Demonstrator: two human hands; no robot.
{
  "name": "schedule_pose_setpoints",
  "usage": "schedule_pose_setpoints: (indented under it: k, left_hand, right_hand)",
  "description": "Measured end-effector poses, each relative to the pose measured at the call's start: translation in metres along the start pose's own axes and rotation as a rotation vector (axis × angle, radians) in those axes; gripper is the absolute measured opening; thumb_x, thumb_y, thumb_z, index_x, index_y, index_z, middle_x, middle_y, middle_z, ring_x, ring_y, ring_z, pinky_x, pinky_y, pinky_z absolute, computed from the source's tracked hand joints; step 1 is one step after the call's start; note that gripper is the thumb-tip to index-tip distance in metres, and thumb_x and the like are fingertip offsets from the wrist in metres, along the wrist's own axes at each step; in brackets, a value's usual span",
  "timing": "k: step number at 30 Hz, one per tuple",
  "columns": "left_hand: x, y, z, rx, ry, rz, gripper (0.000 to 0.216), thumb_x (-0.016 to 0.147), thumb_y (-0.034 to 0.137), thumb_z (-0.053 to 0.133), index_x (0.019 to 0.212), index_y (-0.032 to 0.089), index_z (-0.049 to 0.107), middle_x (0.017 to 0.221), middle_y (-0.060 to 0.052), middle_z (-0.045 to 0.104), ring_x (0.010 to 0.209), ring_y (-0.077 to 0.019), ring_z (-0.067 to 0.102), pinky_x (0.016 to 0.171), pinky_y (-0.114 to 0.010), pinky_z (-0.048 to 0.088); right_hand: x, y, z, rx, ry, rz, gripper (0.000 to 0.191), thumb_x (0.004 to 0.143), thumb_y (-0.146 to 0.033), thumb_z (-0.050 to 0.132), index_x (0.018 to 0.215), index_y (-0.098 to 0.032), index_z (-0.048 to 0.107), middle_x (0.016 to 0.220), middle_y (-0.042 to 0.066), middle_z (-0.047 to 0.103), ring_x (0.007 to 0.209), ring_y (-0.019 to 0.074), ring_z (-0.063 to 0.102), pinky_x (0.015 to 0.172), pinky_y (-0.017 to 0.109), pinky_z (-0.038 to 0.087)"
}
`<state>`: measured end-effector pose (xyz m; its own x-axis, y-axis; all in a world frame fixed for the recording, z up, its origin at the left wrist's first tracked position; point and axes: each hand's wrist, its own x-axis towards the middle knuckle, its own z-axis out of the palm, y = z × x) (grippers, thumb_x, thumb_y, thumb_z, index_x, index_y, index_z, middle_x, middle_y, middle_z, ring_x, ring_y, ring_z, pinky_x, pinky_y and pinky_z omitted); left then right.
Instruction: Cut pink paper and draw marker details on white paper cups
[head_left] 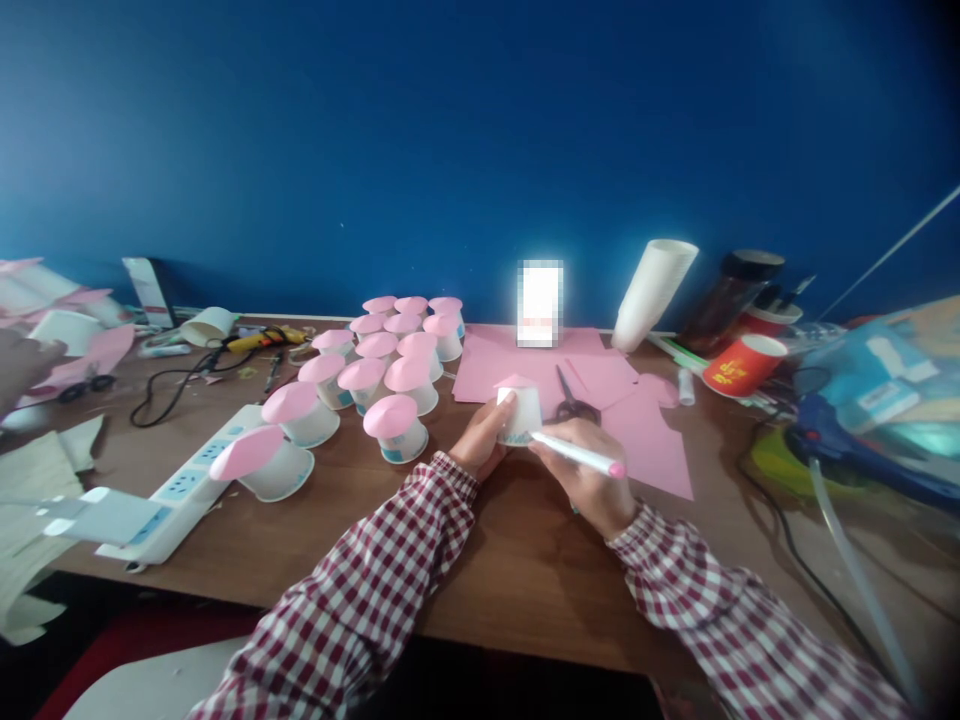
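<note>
My left hand (484, 435) is closed around a white paper cup (528, 410), its thumb lying on the cup's side. A bit of pink paper (513, 381) shows at the top of this cup, and blue-green marks run along its lower part. Between the fingers of my right hand (589, 470) is a white marker (577, 453) with a pink end. Its tip meets or nearly meets the cup's lower side. Behind my hands, scissors (576, 408) lie on pink paper sheets (652, 440).
Several upturned cups with pink paper tops (391, 415) stand at left, beside a white power strip (184, 485). Stacked cups (654, 290) lean near the blue wall. A red cup (744, 365) and a blue glue gun (847, 440) are at right. Another person's hand (26, 370) shows far left.
</note>
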<state>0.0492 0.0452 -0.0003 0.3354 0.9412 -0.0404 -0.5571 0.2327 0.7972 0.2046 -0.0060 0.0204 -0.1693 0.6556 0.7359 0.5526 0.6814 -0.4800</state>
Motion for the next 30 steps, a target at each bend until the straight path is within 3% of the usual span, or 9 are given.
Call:
schedule_pose_setpoints:
  k: [16,23,26,30]
  left_hand:
    - [-0.002,0.002,0.002,-0.004,-0.006,-0.002,0.043,0.08,0.051,0.071,0.093,0.01,0.068,0.083,-0.008,0.068,0.076,-0.0172,0.065,0.074,-0.028,0.05]
    - [0.004,-0.001,-0.004,-0.091,0.052,-0.051,0.044,0.085,0.046,0.068,0.109,0.008,0.065,0.094,-0.014,0.071,0.09,-0.0226,0.069,0.087,-0.035,0.054]
    - [0.005,-0.003,-0.007,-0.096,0.063,-0.066,0.046,0.085,0.047,0.068,0.111,0.008,0.065,0.096,-0.014,0.072,0.088,-0.0222,0.069,0.087,-0.036,0.055]
    - [0.003,-0.004,-0.008,-0.048,0.001,-0.024,0.05,0.082,0.05,0.07,0.11,0.008,0.065,0.096,-0.014,0.071,0.091,-0.0233,0.069,0.087,-0.036,0.055]
  right_hand:
    - [0.005,-0.002,0.002,0.093,-0.028,-0.057,0.01,0.093,-0.018,0.057,0.092,-0.02,0.067,0.081,0.006,0.07,0.076,0.0192,0.066,0.072,0.036,0.057]
    - [-0.005,0.01,0.005,0.2,0.18,0.208,0.009,0.094,-0.027,0.056,0.095,-0.02,0.063,0.088,0.006,0.067,0.078,0.0186,0.066,0.067,0.031,0.055]
    - [-0.006,0.012,0.007,0.232,0.153,0.249,0.011,0.094,-0.028,0.056,0.096,-0.02,0.062,0.088,0.006,0.066,0.076,0.0179,0.065,0.066,0.03,0.055]
    - [-0.004,0.01,0.007,0.229,0.095,0.194,0.01,0.093,-0.026,0.054,0.098,-0.02,0.061,0.089,0.006,0.065,0.078,0.0185,0.065,0.07,0.032,0.054]
